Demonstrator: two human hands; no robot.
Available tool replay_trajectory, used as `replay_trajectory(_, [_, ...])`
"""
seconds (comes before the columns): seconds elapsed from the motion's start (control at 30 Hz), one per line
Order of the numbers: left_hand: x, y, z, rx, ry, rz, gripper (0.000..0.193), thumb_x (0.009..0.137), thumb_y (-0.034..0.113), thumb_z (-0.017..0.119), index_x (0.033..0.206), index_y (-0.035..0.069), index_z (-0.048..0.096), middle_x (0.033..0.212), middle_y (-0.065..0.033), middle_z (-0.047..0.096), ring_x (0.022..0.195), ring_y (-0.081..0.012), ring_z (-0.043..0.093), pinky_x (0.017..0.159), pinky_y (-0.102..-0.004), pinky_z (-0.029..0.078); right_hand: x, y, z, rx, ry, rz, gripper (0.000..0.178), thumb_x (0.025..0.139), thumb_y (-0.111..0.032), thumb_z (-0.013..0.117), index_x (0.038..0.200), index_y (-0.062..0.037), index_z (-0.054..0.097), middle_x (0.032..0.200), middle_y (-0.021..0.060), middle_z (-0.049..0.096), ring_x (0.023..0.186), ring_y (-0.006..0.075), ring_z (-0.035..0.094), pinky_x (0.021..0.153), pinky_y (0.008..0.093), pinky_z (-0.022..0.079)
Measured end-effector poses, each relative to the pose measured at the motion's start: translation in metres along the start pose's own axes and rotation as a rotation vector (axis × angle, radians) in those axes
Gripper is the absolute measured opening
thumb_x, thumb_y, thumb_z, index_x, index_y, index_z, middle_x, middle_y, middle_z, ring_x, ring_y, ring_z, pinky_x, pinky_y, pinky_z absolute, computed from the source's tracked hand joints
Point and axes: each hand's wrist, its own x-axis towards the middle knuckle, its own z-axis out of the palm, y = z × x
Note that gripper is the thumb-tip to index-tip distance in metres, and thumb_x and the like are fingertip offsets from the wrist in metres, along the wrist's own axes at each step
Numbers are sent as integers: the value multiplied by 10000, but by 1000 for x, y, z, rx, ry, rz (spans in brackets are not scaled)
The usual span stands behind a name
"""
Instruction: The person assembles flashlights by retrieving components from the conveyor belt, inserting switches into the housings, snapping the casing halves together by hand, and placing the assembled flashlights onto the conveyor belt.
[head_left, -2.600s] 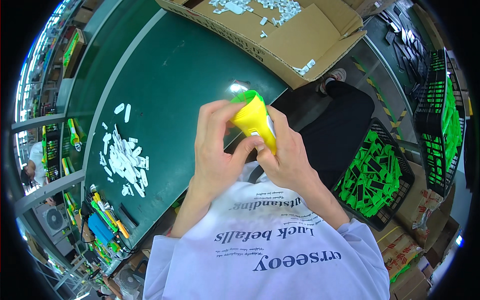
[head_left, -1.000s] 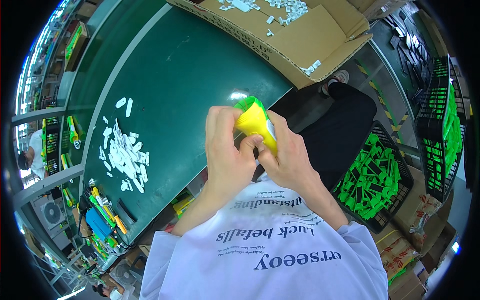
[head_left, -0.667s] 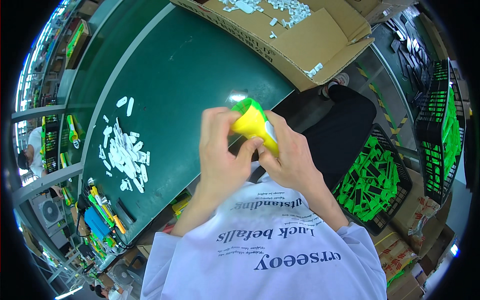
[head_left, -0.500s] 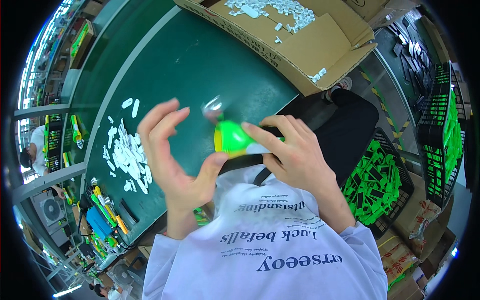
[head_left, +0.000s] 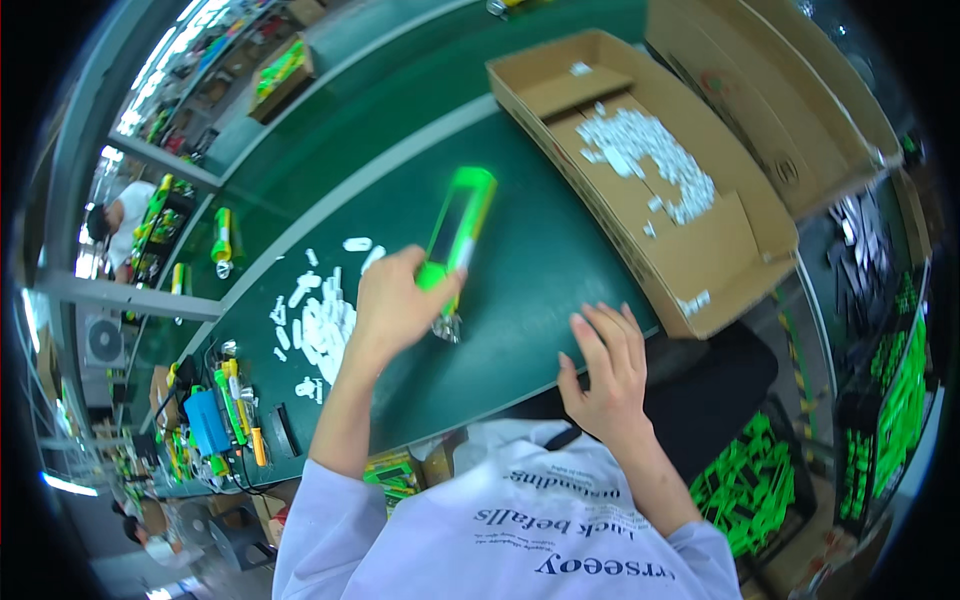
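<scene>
My left hand is closed round the lower part of a green and yellow flashlight with a dark panel along its side. The flashlight is tilted over the green tabletop, slightly blurred, its shiny silvery end pointing down below my fingers. My right hand is held apart from it near the table's front edge, fingers spread and nothing in them. Left of my left hand lies a loose pile of small white plastic pieces.
A cardboard box with small white parts stands at the right of the table. A black crate of green pieces sits low right. Tools, including a yellow-handled screwdriver, and a blue box lie at the left. A person is beyond, far left.
The flashlight has gone from between both hands near my body to my left hand, farther out over the table. My right hand has let go and opened. The view has shifted.
</scene>
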Motion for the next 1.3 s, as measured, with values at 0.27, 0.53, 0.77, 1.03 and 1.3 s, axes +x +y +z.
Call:
replay_trajectory(0.27, [212, -161, -19, 83, 211, -453, 641, 765, 586, 662, 822, -51, 705, 871, -254, 699, 845, -394, 691, 752, -458, 535, -8, 38, 42, -62, 87, 2, 342, 662, -71, 562, 983, 0, 657, 1010, 165, 660, 977, 365, 635, 953, 501, 471])
replay_trajectory(0.53, [321, -304, -47, 285, 253, -700, 592, 811, 519, 593, 1096, 12, 698, 1160, -225, 666, 1082, -354, 648, 923, -450, 503, -8, 49, 48, -4, 145, -58, 261, 560, -132, 519, 738, -34, 683, 889, 146, 708, 870, 332, 690, 850, 434, 533])
replay_trajectory(0.77, [447, -234, -30, 610, 428, -580, 618, 845, 510, 639, 1295, 108, 504, 1295, -143, 578, 1204, -356, 548, 923, -565, 468, -12, 55, 48, -68, 129, -97, 223, 612, -199, 515, 691, -69, 679, 857, 101, 722, 868, 276, 704, 799, 396, 547])
replay_trajectory(1.03, [662, -45, 102, -8, 425, 27, 1073, 702, 713, 694, 1483, 95, 294, 1430, -251, 441, 1328, -390, 437, 1081, -496, 375, -12, 68, 25, -31, -117, -194, 224, 794, -150, 555, 879, -14, 711, 974, 149, 719, 975, 321, 695, 894, 448, 548])
replay_trajectory(1.3, [724, -16, 127, 232, -17, 183, 744, 778, 523, 734, 1353, 109, 508, 1282, -196, 601, 1190, -335, 577, 1005, -412, 456, 24, 79, 2, 3, -249, -168, 205, 758, -128, 580, 877, -17, 704, 955, 145, 713, 951, 316, 694, 892, 456, 550])
